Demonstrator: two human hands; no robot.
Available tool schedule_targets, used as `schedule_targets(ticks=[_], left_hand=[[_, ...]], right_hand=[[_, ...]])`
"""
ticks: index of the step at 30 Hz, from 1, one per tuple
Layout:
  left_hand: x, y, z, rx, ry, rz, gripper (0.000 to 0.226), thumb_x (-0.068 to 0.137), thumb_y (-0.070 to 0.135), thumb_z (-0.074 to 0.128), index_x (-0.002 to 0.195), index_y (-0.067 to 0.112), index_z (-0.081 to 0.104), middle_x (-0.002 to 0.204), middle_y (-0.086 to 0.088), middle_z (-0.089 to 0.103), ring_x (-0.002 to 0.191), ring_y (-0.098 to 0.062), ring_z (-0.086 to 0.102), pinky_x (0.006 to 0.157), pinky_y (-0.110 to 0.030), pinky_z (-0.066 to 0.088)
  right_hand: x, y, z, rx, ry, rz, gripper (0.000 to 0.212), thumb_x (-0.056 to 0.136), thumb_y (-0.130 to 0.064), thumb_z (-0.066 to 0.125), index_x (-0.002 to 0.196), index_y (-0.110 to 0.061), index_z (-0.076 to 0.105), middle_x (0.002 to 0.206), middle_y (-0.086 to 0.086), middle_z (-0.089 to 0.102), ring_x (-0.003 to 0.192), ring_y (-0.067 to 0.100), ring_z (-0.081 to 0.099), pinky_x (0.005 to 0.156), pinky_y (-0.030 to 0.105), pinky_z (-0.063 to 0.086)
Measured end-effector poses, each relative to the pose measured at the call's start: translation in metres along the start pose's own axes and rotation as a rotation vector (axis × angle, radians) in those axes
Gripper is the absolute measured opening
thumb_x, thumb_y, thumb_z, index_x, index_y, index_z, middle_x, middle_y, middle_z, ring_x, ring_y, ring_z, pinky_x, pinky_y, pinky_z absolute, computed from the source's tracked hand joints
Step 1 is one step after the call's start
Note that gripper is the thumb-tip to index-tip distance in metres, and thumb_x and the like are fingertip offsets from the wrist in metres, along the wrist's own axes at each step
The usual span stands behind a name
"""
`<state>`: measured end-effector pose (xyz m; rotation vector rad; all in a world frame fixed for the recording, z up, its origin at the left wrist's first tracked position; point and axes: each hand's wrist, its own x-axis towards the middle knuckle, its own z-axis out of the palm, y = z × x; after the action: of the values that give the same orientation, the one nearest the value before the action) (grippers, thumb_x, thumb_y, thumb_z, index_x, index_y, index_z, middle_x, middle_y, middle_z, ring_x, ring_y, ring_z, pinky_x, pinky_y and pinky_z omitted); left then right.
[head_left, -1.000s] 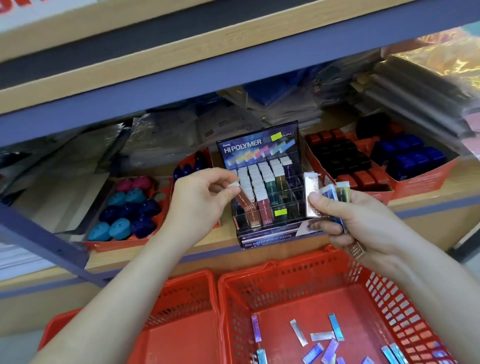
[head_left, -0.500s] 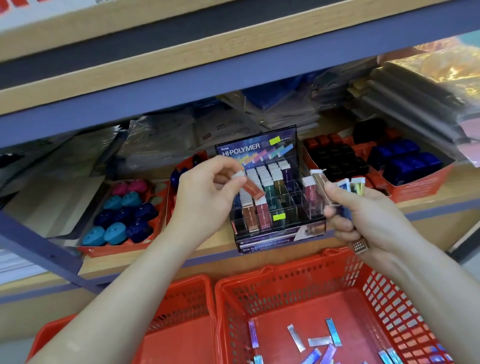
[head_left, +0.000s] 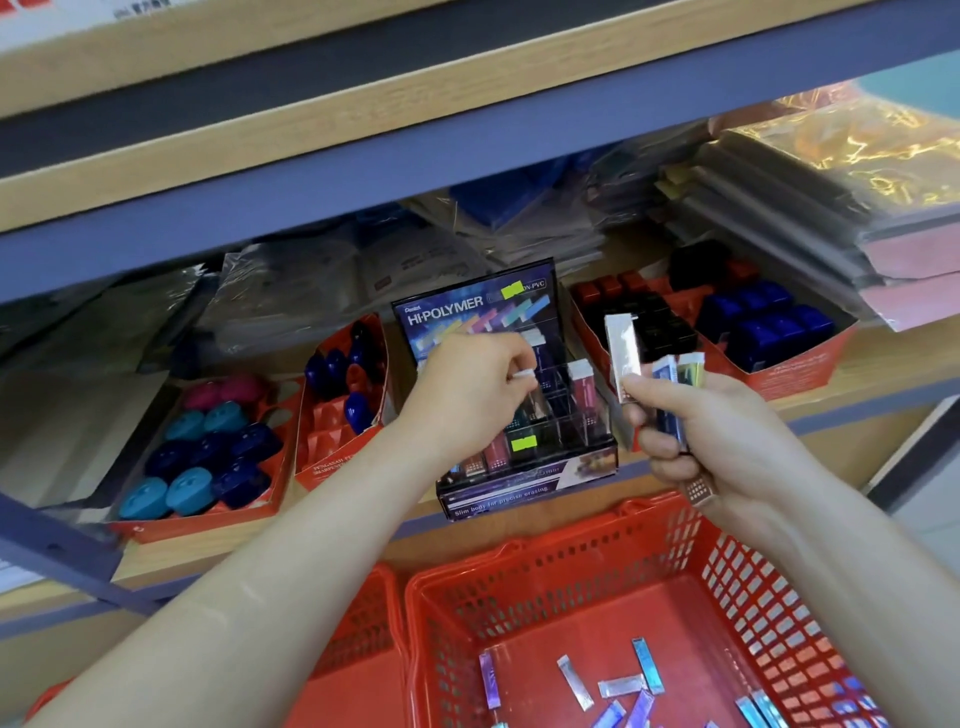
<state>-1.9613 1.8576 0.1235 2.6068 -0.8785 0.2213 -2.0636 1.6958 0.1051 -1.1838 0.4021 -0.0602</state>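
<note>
Nearest to me, at 6 o'clock, stood the red basket (head_left: 571, 571), and on its floor some loose erasers (head_left: 575, 688) lay flat and scattered. Above it, at about 3 o'clock, the right hand (head_left: 727, 436) held a small bundle. A silver eraser (head_left: 621, 358) stood up between thumb and fingers, with a blue eraser (head_left: 665, 374) and a yellow-green eraser (head_left: 691, 369) just beside it. A copper eraser (head_left: 698, 491) came out under the palm. The grip of this hand was closed around all of them.

At the centre, the left hand (head_left: 467, 395) was over the display box (head_left: 478, 306). Its grip was pinched, thumb against fingertips, on the white end of one slim eraser (head_left: 524, 374). I could not tell which compartment it was at, because the hand covered it.

I judged these pieces to be very light and stiff enough, but the smooth foil sleeve could slip. A gentle pinch on the two broad faces near the top end seemed to me the best hold.

Farther on the shelf (head_left: 883, 364), at 9 o'clock and at 2 o'clock, sat the left sharpener tray (head_left: 208, 525) and the right sharpener tray (head_left: 795, 369).
</note>
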Motion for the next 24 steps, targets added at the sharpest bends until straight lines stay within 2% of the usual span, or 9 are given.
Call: schedule_targets(ticks=[5,9,12,14,15,17,18,21,24], left_hand=[[0.007,0.000,0.009,0.161,-0.065,0.026,0.016,0.092,0.027,0.061,0.105,0.019,0.066,0.097,-0.002,0.069,0.098,-0.021,0.059,0.083,-0.035,0.050],[0.007,0.003,0.003,0.159,-0.025,-0.006,0.025,0.093,0.034,0.060,0.113,0.020,0.067,0.097,0.003,0.071,0.098,-0.016,0.059,0.085,-0.031,0.048],[-0.001,0.013,-0.012,-0.206,0.098,-0.094,0.021,0.098,0.030,0.053,0.107,0.024,0.071,0.089,0.012,0.071,0.081,0.001,0.061,0.081,-0.023,0.051],[-0.007,0.021,-0.021,-0.570,0.016,-0.162,0.017,0.097,0.030,0.056,0.106,0.026,0.070,0.085,0.007,0.072,0.071,0.002,0.063,0.070,-0.018,0.053],[-0.010,0.023,-0.024,-0.670,-0.056,-0.185,0.017,0.095,0.029,0.060,0.108,0.024,0.069,0.086,0.002,0.073,0.069,-0.003,0.065,0.066,-0.019,0.054],[-0.012,0.023,-0.027,-0.728,-0.125,-0.206,0.019,0.090,0.021,0.068,0.108,0.017,0.071,0.085,-0.007,0.074,0.069,-0.013,0.068,0.065,-0.020,0.056],[-0.012,0.020,-0.029,-0.750,-0.098,-0.225,0.016,0.088,0.016,0.070,0.104,0.015,0.073,0.082,-0.008,0.074,0.069,-0.014,0.068,0.065,-0.021,0.056],[-0.013,-0.002,-0.041,-0.853,0.088,-0.326,0.012,0.085,0.010,0.072,0.096,0.016,0.072,0.078,-0.006,0.075,0.070,-0.015,0.070,0.065,-0.021,0.054],[-0.022,-0.032,-0.055,-0.835,0.227,-0.416,0.015,0.083,0.010,0.073,0.098,0.012,0.071,0.079,-0.008,0.075,0.069,-0.014,0.070,0.062,-0.018,0.056]], right_hand=[[-0.001,0.002,0.001,-0.052,-0.012,-0.020,0.012,0.095,-0.012,0.060,0.084,-0.012,0.058,0.070,0.006,0.056,0.044,0.006,0.037,0.034,0.015,0.024],[-0.003,0.004,0.004,-0.075,-0.025,0.018,0.007,0.095,-0.009,0.059,0.087,-0.010,0.059,0.070,0.005,0.057,0.044,0.005,0.037,0.034,0.015,0.023],[-0.003,0.005,0.006,-0.100,-0.050,0.029,0.006,0.094,-0.010,0.061,0.089,-0.009,0.059,0.068,0.004,0.056,0.043,0.005,0.037,0.034,0.015,0.023],[-0.004,0.006,0.007,-0.144,-0.094,0.028,0.008,0.093,-0.010,0.062,0.086,-0.009,0.059,0.065,0.002,0.053,0.042,0.005,0.036,0.034,0.015,0.022],[-0.003,0.007,0.008,-0.164,-0.122,0.030,0.009,0.093,-0.011,0.063,0.084,-0.010,0.059,0.064,0.001,0.051,0.041,0.005,0.035,0.034,0.016,0.022],[-0.003,0.009,0.011,-0.161,-0.154,0.045,0.009,0.092,-0.012,0.063,0.084,-0.011,0.061,0.065,0.001,0.049,0.042,0.005,0.035,0.035,0.016,0.021],[-0.002,0.010,0.012,-0.114,-0.145,0.065,0.005,0.092,-0.012,0.062,0.087,-0.010,0.064,0.066,0.001,0.049,0.043,0.006,0.035,0.035,0.016,0.021],[0.002,0.007,0.011,0.207,-0.092,0.182,0.021,0.090,-0.007,0.054,0.106,-0.005,0.066,0.071,0.003,0.051,0.051,0.008,0.039,0.039,0.016,0.027],[0.001,0.000,0.005,0.425,-0.058,0.227,0.033,0.088,0.006,0.042,0.114,0.000,0.061,0.084,0.010,0.055,0.059,0.009,0.047,0.044,0.015,0.036]])
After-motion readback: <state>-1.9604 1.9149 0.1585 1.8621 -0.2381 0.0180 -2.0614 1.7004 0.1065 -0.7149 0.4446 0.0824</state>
